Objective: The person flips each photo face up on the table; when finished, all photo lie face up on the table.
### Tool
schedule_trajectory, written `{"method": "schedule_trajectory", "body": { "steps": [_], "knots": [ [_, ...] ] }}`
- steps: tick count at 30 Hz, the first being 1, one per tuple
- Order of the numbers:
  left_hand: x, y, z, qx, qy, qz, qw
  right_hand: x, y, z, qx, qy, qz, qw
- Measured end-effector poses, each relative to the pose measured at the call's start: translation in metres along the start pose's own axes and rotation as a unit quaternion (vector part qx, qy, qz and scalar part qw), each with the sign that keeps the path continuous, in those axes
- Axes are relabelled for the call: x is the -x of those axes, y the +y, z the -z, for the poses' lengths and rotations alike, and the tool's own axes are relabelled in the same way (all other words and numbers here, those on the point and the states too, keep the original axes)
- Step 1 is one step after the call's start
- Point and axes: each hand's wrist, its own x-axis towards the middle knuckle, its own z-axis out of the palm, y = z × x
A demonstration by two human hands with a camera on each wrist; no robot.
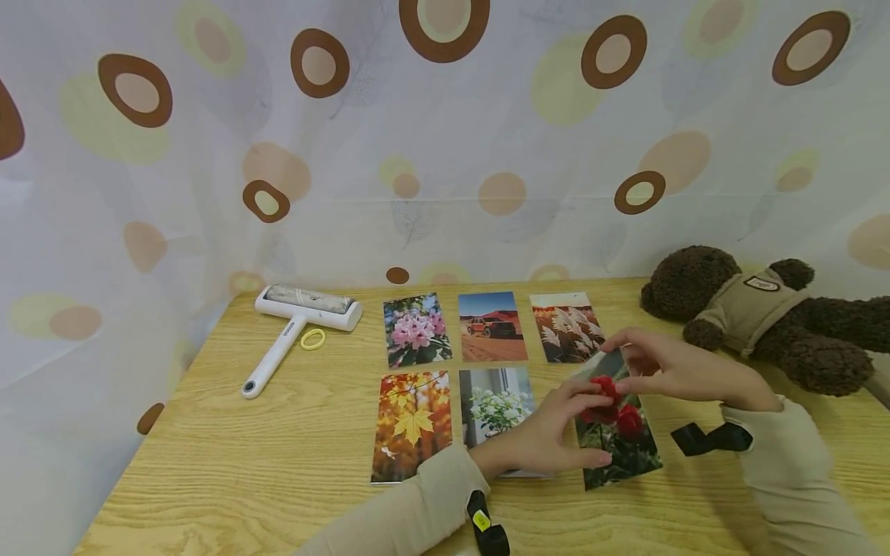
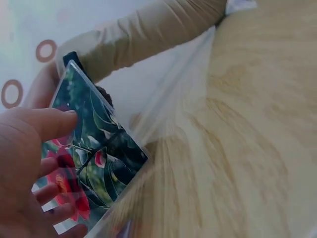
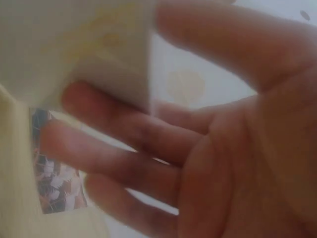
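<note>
A photo card with red roses (image 1: pixel 629 444) is held tilted above the right side of the wooden table. My right hand (image 1: pixel 670 367) pinches it near the top edge, thumb on the picture side. In the right wrist view the card's pale back (image 3: pixel 99 49) shows beside the fingers. My left hand (image 1: pixel 549 428) is at the card's left side, fingers and thumb loosely extended over the picture; whether they touch it I cannot tell. Under the left hand lies a white-flower card (image 1: pixel 497 398), partly hidden. Just behind the right hand is a pampas-grass card (image 1: pixel 566 328).
Left of the hands lies a maple-leaf card (image 1: pixel 413 425). Pink-flower (image 1: pixel 417 332) and red-jeep (image 1: pixel 494 328) cards lie in the back row. A white lint roller (image 1: pixel 292 332) and yellow ring (image 1: pixel 313 340) are at the left. A brown teddy bear (image 1: pixel 754 309) lies back right.
</note>
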Motion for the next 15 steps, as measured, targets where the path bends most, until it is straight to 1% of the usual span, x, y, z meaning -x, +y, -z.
{"method": "schedule_trajectory", "body": {
  "steps": [2,6,11,15],
  "knots": [
    [0.001,0.0,-0.001,-0.055,-0.014,-0.01,0.9983,0.003,0.001,0.002,-0.003,-0.019,-0.007,0.9998],
    [0.002,0.0,-0.003,-0.129,-0.037,-0.02,0.9907,0.007,0.006,0.007,0.005,-0.041,-0.009,0.9991],
    [0.002,0.001,-0.004,-0.186,-0.058,0.01,0.9808,0.006,0.016,0.007,0.01,-0.054,-0.02,0.9983],
    [0.003,0.001,-0.005,-0.235,-0.066,0.035,0.9692,0.003,0.023,0.002,0.018,-0.063,-0.065,0.9957]
  ]
}}
